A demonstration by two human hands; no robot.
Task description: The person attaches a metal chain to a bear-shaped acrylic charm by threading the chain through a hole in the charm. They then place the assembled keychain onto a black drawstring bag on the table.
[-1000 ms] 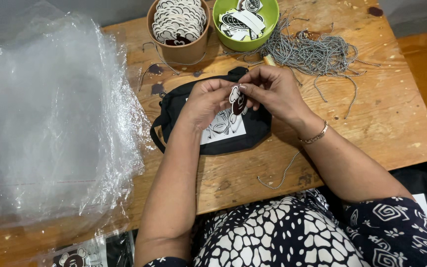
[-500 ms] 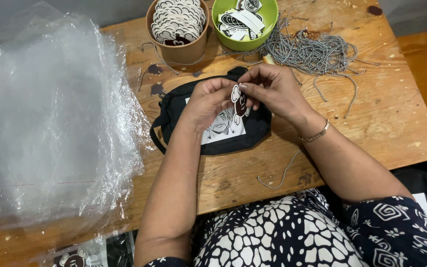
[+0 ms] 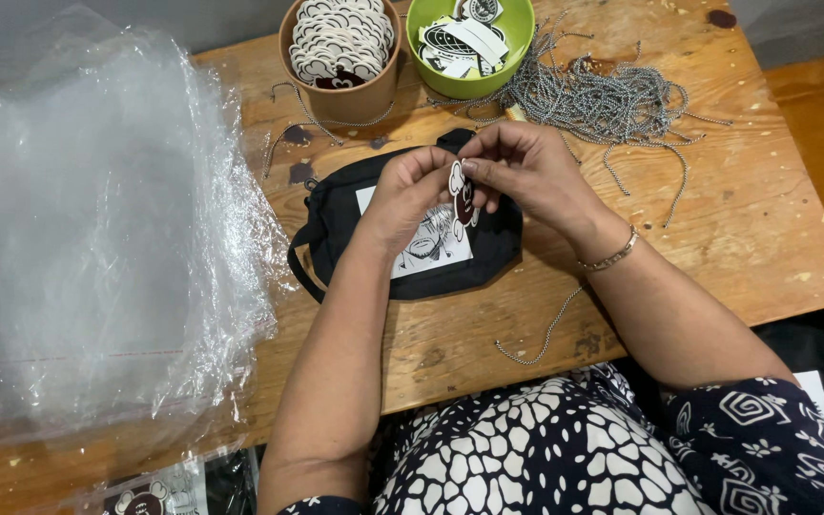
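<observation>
Clear plastic bags [image 3: 97, 248] lie stacked at the bench's left edge, within your reach but off the working spot. At the far edge a brown paper cup [image 3: 340, 91] and a green bowl [image 3: 469, 81] hold cut-out tags, beside a heap of ball chains [image 3: 603, 95]. Mid-bench, the black pouch [image 3: 412, 234] lies flat under your hands. Your left hand [image 3: 407, 195] and right hand [image 3: 526, 167] both pinch one dark-and-white tag [image 3: 462, 198] upright between fingertips, just above the pouch, likely to work at its top. One loose chain [image 3: 545, 329] lies near the front edge.
</observation>
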